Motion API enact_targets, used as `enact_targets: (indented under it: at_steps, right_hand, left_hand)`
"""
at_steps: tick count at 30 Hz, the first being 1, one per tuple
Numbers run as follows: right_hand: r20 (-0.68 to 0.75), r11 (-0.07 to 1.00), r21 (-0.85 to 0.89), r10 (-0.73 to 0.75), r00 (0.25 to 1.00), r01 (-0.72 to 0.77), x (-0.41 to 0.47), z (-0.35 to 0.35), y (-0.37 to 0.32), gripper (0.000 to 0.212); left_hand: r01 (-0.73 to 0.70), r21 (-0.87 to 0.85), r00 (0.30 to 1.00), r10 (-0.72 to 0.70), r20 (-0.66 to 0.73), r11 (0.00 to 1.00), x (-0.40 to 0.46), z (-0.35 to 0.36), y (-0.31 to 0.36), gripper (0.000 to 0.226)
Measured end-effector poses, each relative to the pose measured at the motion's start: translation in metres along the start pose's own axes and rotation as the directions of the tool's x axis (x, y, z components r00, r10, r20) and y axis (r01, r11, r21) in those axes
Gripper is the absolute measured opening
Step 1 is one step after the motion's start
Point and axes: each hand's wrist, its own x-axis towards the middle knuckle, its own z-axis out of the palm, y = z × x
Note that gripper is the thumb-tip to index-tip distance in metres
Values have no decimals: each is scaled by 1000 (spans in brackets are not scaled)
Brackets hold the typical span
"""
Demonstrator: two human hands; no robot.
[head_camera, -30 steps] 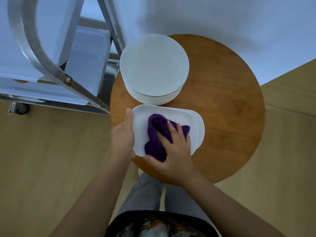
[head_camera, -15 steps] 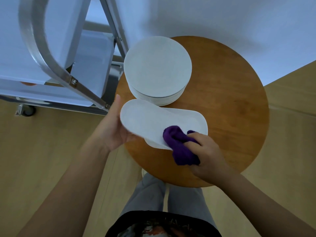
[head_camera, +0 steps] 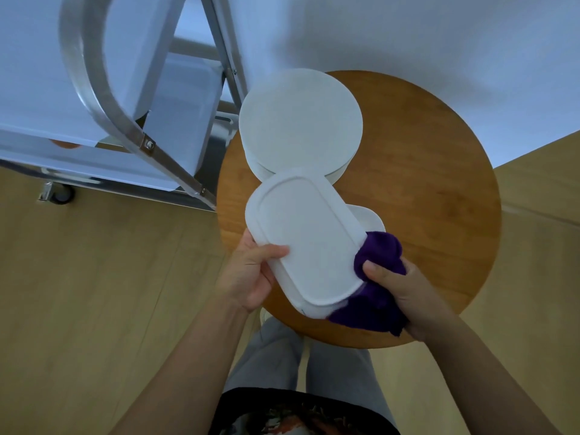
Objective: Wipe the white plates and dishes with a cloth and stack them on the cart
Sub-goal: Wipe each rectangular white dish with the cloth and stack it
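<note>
I hold a white oblong dish (head_camera: 309, 237) upside down above the round wooden table (head_camera: 433, 196). My left hand (head_camera: 251, 274) grips its near left edge, thumb on the underside that faces up. My right hand (head_camera: 405, 293) grips a purple cloth (head_camera: 376, 268) bunched against the dish's right rim and under its near end. Another white oblong dish (head_camera: 370, 218) lies on the table, mostly hidden below the lifted one. A stack of round white plates (head_camera: 301, 124) stands at the table's far left.
A metal cart (head_camera: 103, 98) with white shelves stands left of the table, its frame bar (head_camera: 175, 171) slanting toward the table edge and a caster (head_camera: 59, 193) on the wooden floor. A white wall rises behind the table. My legs are below the table's near edge.
The top dish left the table and was turned over, bottom up. My right hand with the cloth moved from inside the dish to its right rim. A second dish shows beneath.
</note>
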Motion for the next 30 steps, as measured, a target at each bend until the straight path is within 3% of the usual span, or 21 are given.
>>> enact_targets:
  at_steps: [2, 4, 6, 8, 10, 11, 13, 16, 22, 26, 30]
  right_hand:
    - [-172, 912, -409, -105, 980, 26, 1, -2, 6, 31]
    - [-244, 804, -579, -329, 912, 135, 0, -5, 7, 23]
    - [-105, 702, -607, -534, 839, 372, -3, -8, -3, 29]
    - [233, 372, -738, -642, 730, 563, -2, -5, -18, 37]
    - [534, -40, -801, -500, 682, 597, 5, 8, -29, 68]
    - [611, -177, -783, -397, 685, 596, 9, 16, -35, 78]
    - [695, -270, -718, -245, 675, 641, 17, 30, -47, 80]
    - [731, -207, -683, -193, 655, 701, 25, 34, -63, 75]
    - [584, 139, -746, -334, 740, 652, 34, 32, -67, 80]
    - [378, 418, -652, -544, 749, 632, 33, 26, -63, 73]
    - [23, 710, -421, -613, 789, 564, 30, 32, -41, 65]
  left_hand:
    - [-47, 143, 999, 50, -15, 989, -2, -3, 7, 74]
    - [-62, 301, 998, 62, 10, 952, -3, -6, 16, 70]
    - [-37, 435, 998, 13, 57, 900, -2, -4, 23, 67]
    - [18, 529, 986, -103, 132, 849, -1, 5, 27, 66]
    - [69, 582, 948, -235, 214, 811, -2, 17, 30, 61]
    - [53, 613, 929, -265, 260, 788, -2, 22, 31, 53]
    - [-7, 690, 906, -288, 311, 724, -7, 31, 37, 39]
    - [-7, 731, 895, -322, 309, 682, -11, 34, 45, 48]
    - [-28, 691, 888, -299, 349, 722, -15, 39, 54, 56]
    - [-91, 580, 914, -164, 371, 809, -19, 45, 58, 68]
    - [-129, 439, 930, -46, 365, 889, -17, 49, 50, 68]
